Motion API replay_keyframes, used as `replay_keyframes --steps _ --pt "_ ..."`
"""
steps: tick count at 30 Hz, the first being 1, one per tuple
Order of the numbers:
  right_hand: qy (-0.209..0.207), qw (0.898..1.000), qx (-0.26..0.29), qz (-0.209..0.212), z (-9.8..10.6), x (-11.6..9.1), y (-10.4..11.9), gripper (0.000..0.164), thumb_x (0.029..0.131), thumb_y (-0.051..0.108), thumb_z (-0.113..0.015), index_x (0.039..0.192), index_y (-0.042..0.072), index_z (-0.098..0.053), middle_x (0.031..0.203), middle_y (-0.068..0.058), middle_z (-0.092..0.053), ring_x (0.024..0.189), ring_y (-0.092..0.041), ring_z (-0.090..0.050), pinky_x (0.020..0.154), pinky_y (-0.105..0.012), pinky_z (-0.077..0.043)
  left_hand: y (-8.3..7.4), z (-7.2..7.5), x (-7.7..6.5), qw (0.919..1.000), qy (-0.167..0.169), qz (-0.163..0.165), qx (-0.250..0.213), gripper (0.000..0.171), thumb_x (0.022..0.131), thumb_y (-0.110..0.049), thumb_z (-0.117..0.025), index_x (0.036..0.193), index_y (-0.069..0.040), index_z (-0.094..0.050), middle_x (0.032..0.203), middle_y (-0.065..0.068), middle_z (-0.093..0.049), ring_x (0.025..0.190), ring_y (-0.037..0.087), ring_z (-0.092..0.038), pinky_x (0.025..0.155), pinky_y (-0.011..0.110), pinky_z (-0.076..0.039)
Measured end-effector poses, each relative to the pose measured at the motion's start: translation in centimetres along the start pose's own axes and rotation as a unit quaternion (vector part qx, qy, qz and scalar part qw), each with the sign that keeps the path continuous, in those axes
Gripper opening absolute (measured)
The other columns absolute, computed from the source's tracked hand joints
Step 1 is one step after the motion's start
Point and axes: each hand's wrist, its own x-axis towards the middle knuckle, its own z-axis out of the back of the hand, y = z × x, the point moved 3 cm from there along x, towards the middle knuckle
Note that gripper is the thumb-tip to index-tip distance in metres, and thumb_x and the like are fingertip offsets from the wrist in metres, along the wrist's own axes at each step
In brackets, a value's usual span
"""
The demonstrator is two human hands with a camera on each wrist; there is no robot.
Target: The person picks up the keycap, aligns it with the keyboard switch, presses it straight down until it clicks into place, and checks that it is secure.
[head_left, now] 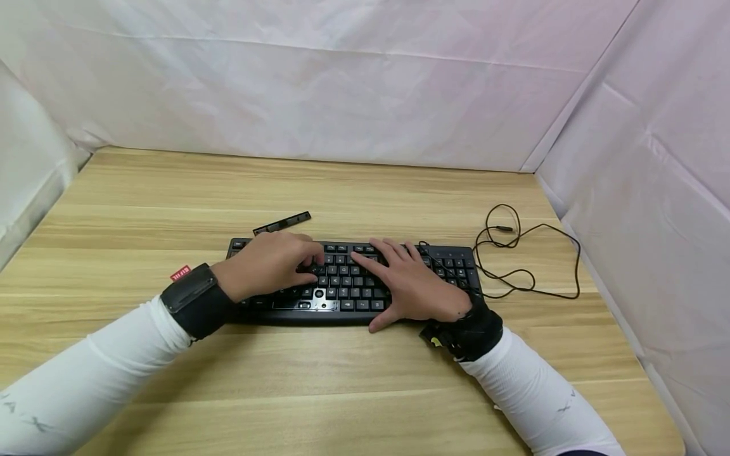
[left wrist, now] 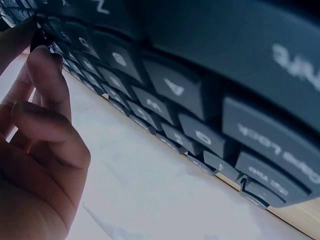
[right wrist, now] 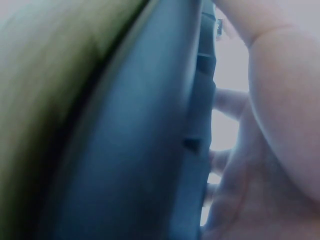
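A black keyboard (head_left: 344, 292) lies on the wooden table. My left hand (head_left: 268, 263) is over its left half, fingers bent. In the left wrist view, the thumb and index fingertip pinch a small dark piece (left wrist: 40, 39), apparently a keycap, close to the keys. A pale round socket (head_left: 319, 293) shows where a key is off, and the space bar slot below it is bare. My right hand (head_left: 407, 285) rests with spread fingers on the right part of the keyboard, thumb at the front edge. Its palm hides several keys.
Behind the keyboard's left side lies a long black strip (head_left: 282, 223), which looks like the removed space bar. A thin black cable (head_left: 547, 292) loops on the table at the right and runs over the number keys. White cloth (head_left: 319, 95) hangs behind the table.
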Motion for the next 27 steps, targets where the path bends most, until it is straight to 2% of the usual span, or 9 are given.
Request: replay_keyframes --steps 10,18,27 --pt "-0.003 1.000 -0.002 0.005 0.0 0.1 -0.1 0.119 0.056 0.079 -0.064 0.152 0.024 -0.018 0.153 -0.019 -0.016 0.136 -0.035 -0.012 0.104 -0.064 -0.019 0.5 0.2 -0.6 0.9998 -0.019 -0.007 0.006 0.015 0.077 -0.031 -0.076 0.088 -0.021 -0.071 0.085 -0.002 -0.059 0.059 0.008 -0.050 0.052 0.030 -0.048" --pt "-0.005 1.000 -0.001 0.005 0.0 0.1 -0.1 0.119 0.056 0.079 -0.065 0.152 0.024 -0.019 0.153 -0.019 -0.017 0.136 -0.035 -0.013 0.103 -0.065 -0.019 0.6 0.3 -0.7 0.9999 -0.009 0.008 -0.001 0.017 0.078 -0.026 -0.076 0.094 -0.019 -0.073 0.101 0.001 -0.067 0.067 0.007 -0.056 0.057 0.033 -0.053" --pt "-0.003 1.000 -0.007 0.008 -0.1 0.0 -0.2 0.119 0.056 0.080 -0.063 0.152 0.024 -0.018 0.153 -0.019 -0.017 0.136 -0.035 -0.013 0.104 -0.063 -0.020 -0.8 0.3 -0.9 0.9997 -0.015 -0.013 -0.014 0.022 0.077 -0.022 -0.076 0.099 -0.016 -0.073 0.096 -0.001 -0.069 0.081 0.009 -0.059 0.066 0.035 -0.055"
